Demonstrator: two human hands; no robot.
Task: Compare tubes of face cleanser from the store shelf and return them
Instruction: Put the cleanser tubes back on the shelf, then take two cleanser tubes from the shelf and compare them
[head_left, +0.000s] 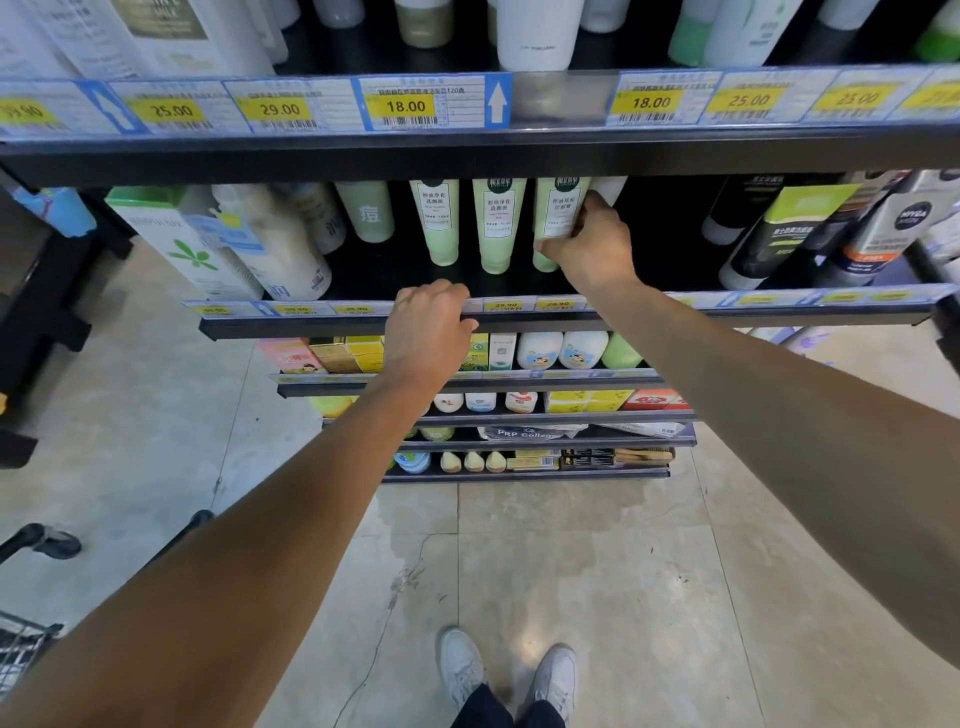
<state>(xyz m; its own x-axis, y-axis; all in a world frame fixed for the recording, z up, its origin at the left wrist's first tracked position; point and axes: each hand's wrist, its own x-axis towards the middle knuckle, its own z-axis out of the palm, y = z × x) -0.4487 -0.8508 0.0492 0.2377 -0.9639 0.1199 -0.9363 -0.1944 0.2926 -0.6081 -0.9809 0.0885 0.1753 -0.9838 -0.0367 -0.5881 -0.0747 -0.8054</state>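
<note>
Far left, around 9 o'clock, a white carton with a green flower print is leaning on the middle shelf, white bottles crowding just beside it. A dull green tube is standing next, toward 11 o'clock.

Left hand is sitting dead center, slightly toward 12 o'clock, knuckles up, fingers curling over the shelf's front edge and price strip; gripping the rail, no product in it.

Three pale green cleanser tubes are standing cap-down in a row at 12 o'clock: first tube, second tube, both untouched and apart from each other. Third tube, the rightmost, is still standing on the shelf; right hand is wrapping it from the right side, fingers curling onto its label, thumb side low near the cap. Whether the tube is lifting off the shelf, cannot tell. A white tube top is peeking just behind the right hand.

Toward 2 o'clock, black and lime-green tubes are leaning, with a dark-logo box near the right edge.

Upper shelf at 12 o'clock is carrying yellow price tags reading 25.00, 29.00, 18.00.

At 6 o'clock, white sneakers are standing on the tiled floor. A cart's wire basket is poking in at 8 o'clock.
</note>
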